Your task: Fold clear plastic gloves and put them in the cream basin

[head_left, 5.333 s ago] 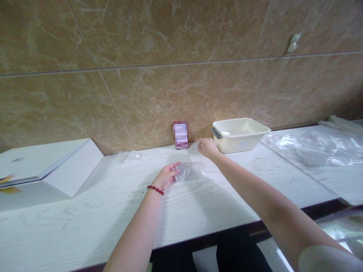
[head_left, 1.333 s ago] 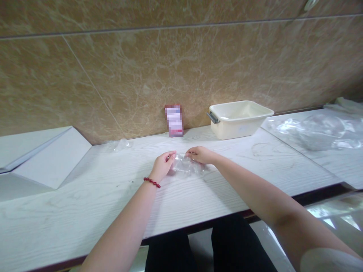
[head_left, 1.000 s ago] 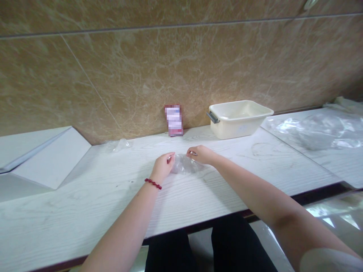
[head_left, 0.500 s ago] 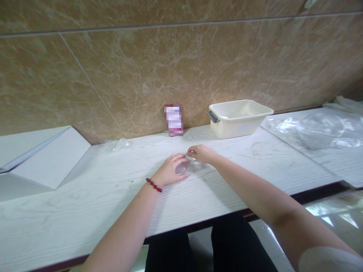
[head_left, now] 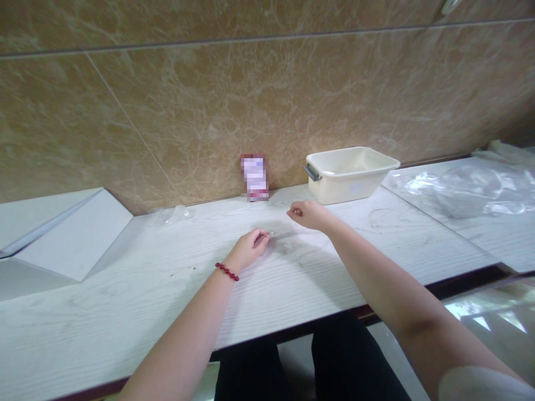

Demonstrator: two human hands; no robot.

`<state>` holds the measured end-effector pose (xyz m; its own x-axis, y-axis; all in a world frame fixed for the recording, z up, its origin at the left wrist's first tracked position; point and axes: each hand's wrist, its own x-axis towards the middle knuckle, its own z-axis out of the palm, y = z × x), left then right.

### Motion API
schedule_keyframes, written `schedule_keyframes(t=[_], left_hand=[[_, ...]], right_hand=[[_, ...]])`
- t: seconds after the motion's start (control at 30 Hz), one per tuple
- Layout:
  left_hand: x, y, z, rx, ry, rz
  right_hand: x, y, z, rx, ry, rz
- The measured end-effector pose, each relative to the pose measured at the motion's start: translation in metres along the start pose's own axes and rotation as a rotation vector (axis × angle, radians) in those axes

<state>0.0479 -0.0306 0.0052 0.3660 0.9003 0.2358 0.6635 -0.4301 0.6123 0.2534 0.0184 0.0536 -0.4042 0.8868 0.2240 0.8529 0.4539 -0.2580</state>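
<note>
My left hand (head_left: 249, 248), with a red bead bracelet (head_left: 227, 271) at the wrist, is closed in a pinch low over the white wood-grain table (head_left: 267, 303). Between its fingertips shows a small piece of thin clear plastic (head_left: 271, 236), hard to make out against the pale surface. Some clear plastic (head_left: 288, 246) also glints just right of the fingers. My right hand (head_left: 308, 215) is curled shut, thumb against index finger, farther back and to the right. Whatever it pinches, if anything, cannot be made out.
A cream plastic bin (head_left: 351, 181) with a grey handle stands against the marble wall, right of a blurred-out red and white item (head_left: 255, 178). Crumpled clear plastic (head_left: 173, 214) lies back left, near a white folded box (head_left: 75, 234). Larger clear plastic sheeting (head_left: 472, 186) covers the right side.
My right hand has pulled away from my left, back and to the right. My left hand has gone from spread around the clear plastic to a pinch on it.
</note>
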Motion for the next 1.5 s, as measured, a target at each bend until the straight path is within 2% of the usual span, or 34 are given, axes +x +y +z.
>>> schedule_keyframes(t=[0.1, 0.2, 0.37, 0.53, 0.73, 0.93, 1.07, 1.27, 1.5], left_hand=[[0.001, -0.004, 0.001, -0.035, 0.037, -0.041], [0.002, -0.008, 0.002, -0.078, 0.051, -0.064], [0.004, -0.009, 0.003, -0.149, 0.076, -0.085], [0.004, -0.008, 0.001, -0.139, 0.091, -0.104], [0.004, -0.007, 0.000, -0.119, 0.099, -0.094], [0.002, -0.009, 0.003, -0.172, 0.014, -0.060], [0.000, -0.008, 0.001, -0.081, -0.017, 0.011], [0.001, -0.010, 0.001, -0.059, 0.001, 0.010], [0.003, -0.009, 0.001, -0.072, 0.014, 0.018]], right_hand=[[-0.009, -0.001, -0.015, 0.009, -0.203, -0.140], [-0.014, -0.006, -0.019, 0.039, -0.392, -0.217], [-0.015, -0.019, -0.010, 0.014, -0.489, -0.212], [-0.016, -0.028, 0.001, -0.030, -0.462, -0.149], [-0.016, -0.029, 0.006, -0.040, -0.457, -0.210], [-0.015, -0.029, 0.005, -0.053, -0.414, -0.214], [-0.017, -0.030, 0.005, -0.011, -0.438, -0.187], [-0.017, -0.030, 0.008, 0.006, -0.485, -0.200], [-0.016, -0.029, 0.009, -0.031, -0.435, -0.221]])
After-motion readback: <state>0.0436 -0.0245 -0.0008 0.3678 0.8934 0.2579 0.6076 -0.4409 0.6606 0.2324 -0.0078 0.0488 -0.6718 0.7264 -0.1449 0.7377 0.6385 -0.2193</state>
